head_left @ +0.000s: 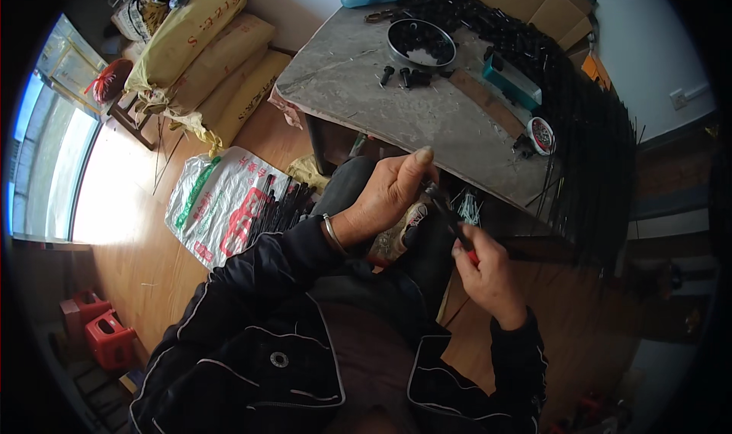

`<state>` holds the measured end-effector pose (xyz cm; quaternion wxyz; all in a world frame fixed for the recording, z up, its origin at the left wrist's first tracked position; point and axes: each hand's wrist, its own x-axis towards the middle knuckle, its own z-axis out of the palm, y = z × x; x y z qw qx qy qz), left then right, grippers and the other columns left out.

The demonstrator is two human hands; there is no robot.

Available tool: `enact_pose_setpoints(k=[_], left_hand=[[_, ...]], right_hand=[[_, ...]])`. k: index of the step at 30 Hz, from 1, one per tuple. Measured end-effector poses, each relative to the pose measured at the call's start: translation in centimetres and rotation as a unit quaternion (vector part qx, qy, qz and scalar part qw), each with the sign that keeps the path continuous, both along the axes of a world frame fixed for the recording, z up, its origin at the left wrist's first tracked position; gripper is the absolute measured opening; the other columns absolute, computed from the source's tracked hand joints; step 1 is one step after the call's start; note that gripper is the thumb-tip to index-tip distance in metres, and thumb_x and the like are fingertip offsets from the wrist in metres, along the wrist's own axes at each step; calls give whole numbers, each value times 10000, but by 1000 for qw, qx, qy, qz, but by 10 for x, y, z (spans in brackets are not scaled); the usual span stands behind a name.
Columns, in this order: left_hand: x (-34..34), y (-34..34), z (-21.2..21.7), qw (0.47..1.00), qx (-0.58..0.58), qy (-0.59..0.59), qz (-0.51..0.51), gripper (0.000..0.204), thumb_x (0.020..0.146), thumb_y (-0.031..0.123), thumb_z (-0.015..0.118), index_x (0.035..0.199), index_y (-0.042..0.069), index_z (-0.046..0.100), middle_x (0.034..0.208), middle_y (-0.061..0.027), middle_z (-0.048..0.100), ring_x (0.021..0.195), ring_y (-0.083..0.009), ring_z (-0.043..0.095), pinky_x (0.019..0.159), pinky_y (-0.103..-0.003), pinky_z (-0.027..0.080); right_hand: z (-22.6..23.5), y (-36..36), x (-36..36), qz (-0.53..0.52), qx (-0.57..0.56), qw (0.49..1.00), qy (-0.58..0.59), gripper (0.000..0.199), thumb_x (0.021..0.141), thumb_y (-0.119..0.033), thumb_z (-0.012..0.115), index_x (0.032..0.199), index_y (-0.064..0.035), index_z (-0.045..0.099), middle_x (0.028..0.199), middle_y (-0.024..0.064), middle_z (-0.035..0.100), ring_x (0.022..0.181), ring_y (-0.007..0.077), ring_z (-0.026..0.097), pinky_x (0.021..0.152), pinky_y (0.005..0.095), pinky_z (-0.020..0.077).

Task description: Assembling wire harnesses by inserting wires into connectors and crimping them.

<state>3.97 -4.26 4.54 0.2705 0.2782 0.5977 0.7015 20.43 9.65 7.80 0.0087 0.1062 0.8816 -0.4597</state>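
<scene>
My right hand (492,272) is wrapped round a pair of dark pliers with red on the handles (454,222). The head of the pliers slants up and left to the fingertips of my left hand (395,186). The left hand is closed with its thumb on top, in front of the table's near edge. Whatever small piece lies between its fingers and the jaws is hidden. A bracelet circles the left wrist. On the table (358,99) beyond my hands stand several short black parts (406,77), next to a metal bowl (422,44) of dark pieces.
A heap of black parts (488,22) covers the table's far side. Long thin black rods (587,167) hang over its right edge. A teal box (512,83) and a small round dish (541,135) sit nearby. Black rods (282,205) lie on a white sack (221,205); stuffed sacks (213,60) are stacked behind.
</scene>
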Motion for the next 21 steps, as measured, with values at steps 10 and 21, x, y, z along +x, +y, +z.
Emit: enact_pose_setpoints(k=[10,21], left_hand=[[-6,-1,-4,997,20,-18,-72,634,1005,524,338,804,-2,628,611,9,499,579,-70,438,526,-238,356],[-12,-7,-6,990,-13,-29,-139,669,1012,532,260,835,4,630,707,-4,571,659,-71,497,567,-219,414]], right_hand=[[13,-4,-3,18,-365,912,-186,325,991,-253,510,1137,36,531,774,53,581,621,121,582,553,240,484],[14,2,-3,39,-386,883,-264,364,995,-317,493,1112,27,521,726,36,540,602,109,562,552,268,489]])
